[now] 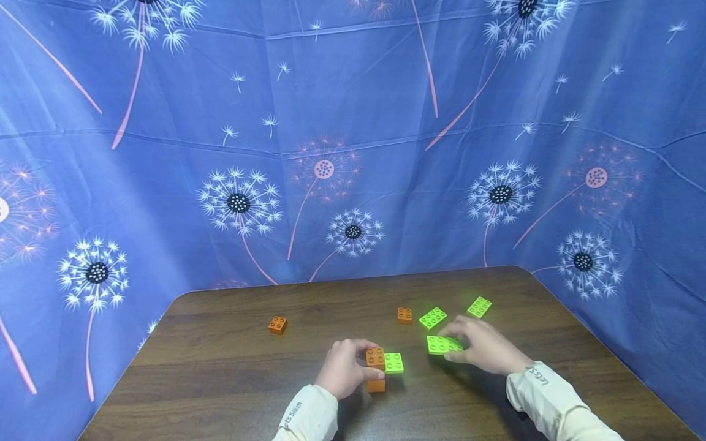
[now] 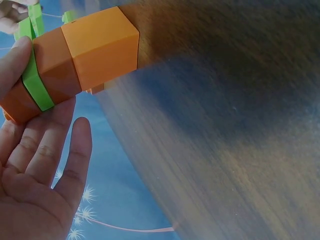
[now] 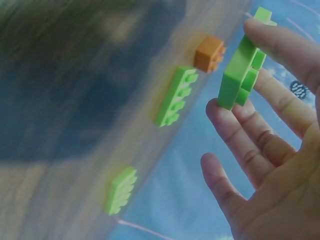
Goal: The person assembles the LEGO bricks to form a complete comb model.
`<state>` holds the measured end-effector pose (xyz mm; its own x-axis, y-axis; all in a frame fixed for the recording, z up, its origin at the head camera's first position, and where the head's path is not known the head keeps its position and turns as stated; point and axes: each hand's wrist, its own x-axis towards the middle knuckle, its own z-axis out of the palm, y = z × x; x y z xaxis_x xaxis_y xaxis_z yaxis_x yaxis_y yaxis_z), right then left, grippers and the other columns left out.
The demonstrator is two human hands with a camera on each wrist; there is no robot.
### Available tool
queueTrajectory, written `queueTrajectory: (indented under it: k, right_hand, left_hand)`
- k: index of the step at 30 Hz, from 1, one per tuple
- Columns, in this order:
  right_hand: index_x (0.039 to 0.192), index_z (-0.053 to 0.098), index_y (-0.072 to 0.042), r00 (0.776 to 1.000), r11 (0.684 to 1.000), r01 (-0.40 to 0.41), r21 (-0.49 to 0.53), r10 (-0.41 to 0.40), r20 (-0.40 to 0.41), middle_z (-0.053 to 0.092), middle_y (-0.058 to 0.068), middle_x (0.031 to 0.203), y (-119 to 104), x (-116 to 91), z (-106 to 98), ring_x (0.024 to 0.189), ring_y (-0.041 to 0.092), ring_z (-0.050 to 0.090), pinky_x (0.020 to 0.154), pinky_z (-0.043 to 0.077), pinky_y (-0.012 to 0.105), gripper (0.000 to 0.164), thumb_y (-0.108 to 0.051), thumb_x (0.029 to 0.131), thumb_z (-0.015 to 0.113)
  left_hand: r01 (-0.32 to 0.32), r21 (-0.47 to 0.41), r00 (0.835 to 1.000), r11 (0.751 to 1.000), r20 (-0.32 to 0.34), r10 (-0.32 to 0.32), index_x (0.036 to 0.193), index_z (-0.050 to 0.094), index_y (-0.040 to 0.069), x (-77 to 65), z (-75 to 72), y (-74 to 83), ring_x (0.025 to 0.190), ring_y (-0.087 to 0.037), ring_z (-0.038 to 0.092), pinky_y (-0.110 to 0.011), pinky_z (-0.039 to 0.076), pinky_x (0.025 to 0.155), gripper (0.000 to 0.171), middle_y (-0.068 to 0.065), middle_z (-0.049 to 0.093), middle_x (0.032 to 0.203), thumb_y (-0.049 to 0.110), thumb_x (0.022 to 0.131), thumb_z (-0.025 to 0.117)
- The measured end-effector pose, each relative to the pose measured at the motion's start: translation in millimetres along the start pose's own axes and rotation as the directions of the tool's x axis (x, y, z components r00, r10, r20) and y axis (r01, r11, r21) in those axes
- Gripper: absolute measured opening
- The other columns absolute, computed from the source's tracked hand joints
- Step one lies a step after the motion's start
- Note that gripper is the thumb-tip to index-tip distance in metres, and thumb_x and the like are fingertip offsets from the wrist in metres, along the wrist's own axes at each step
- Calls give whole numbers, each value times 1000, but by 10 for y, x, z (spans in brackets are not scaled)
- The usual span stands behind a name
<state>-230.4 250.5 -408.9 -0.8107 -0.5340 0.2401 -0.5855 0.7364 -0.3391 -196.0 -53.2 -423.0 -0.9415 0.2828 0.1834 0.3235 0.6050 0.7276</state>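
Near the front of the table, my left hand (image 1: 343,372) grips a stack of bricks, thumb on one side and fingers on the other. A studded orange brick (image 1: 375,356) tops the stack; under it a thin green brick (image 1: 394,363) juts out to the right. Below that, the left wrist view shows a darker orange brick (image 2: 56,62) and a lighter orange brick (image 2: 102,45) at the bottom. To the right, my right hand (image 1: 488,346) pinches a flat green eight-stud brick (image 1: 439,345) between thumb and fingertips, studs up. In the right wrist view this green brick (image 3: 237,75) overlaps the blue cloth.
Behind the right hand lie two flat green bricks, a nearer one (image 1: 432,318) and a farther one (image 1: 479,307). An orange brick (image 1: 404,315) sits beside them, another orange brick (image 1: 278,324) farther left. Blue dandelion-patterned cloth (image 1: 386,184) hangs around the brown table (image 1: 220,380).
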Motion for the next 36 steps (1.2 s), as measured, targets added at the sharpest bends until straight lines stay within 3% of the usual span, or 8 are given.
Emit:
queueTrajectory:
  k: [6, 9, 14, 22, 32, 36]
  right_hand:
    - [114, 74, -11, 999, 999, 32, -17, -32, -8, 71, 5, 114, -152, 55, -55, 107, 33, 66, 92, 52, 57, 38, -23, 80, 85]
    - [114, 74, -11, 998, 998, 55, -34, -55, -12, 73, 5, 113, -218, 84, -71, 106, 32, 67, 93, 52, 56, 37, -22, 80, 85]
    - [112, 75, -13, 994, 992, 103, -70, -106, -35, 74, 0, 109, -327, 128, -94, 95, 19, 69, 86, 55, 47, 36, -25, 79, 86]
    - [112, 75, -15, 987, 988, 148, -46, -150, -47, 73, -5, 105, -467, 207, -109, 89, 9, 64, 79, 53, 38, 36, -28, 80, 86]
    - [114, 74, -15, 986, 986, 166, 25, -166, -24, 72, -8, 109, -671, 281, -74, 99, 13, 64, 88, 51, 42, 34, -28, 84, 82]
    - [114, 74, -15, 984, 984, 178, 29, -177, -15, 72, -6, 111, -741, 319, -36, 103, 16, 65, 91, 50, 46, 33, -26, 84, 83]
  left_hand:
    - [-8, 1, 1000, 1000, -8, 8, 107, 77, 7, -2, 2, 4, 92, -24, 70, -45, 55, 87, 40, -3, 76, 95, 12, 70, 92]
    - [-12, 10, 1000, 1000, -12, 12, 106, 77, 7, 3, 5, -6, 93, -24, 70, -45, 55, 87, 39, -3, 76, 95, 12, 70, 92]
    - [-5, 10, 1000, 1000, -7, 5, 106, 77, 7, 11, 11, -19, 92, -23, 69, -45, 55, 86, 39, -2, 76, 95, 12, 70, 92]
    - [2, 9, 1000, 1000, -7, -2, 106, 77, 8, 12, 10, -30, 94, -25, 69, -47, 55, 87, 40, -2, 76, 96, 13, 69, 92]
    - [-17, 11, 1000, 1000, -12, 17, 105, 77, 7, 18, 5, -37, 89, -20, 68, -40, 55, 83, 40, -2, 76, 95, 14, 68, 93]
    - [-7, 23, 1000, 1000, -7, 7, 106, 77, 7, 21, 3, -36, 92, -24, 68, -43, 54, 85, 41, -3, 76, 98, 15, 69, 93]
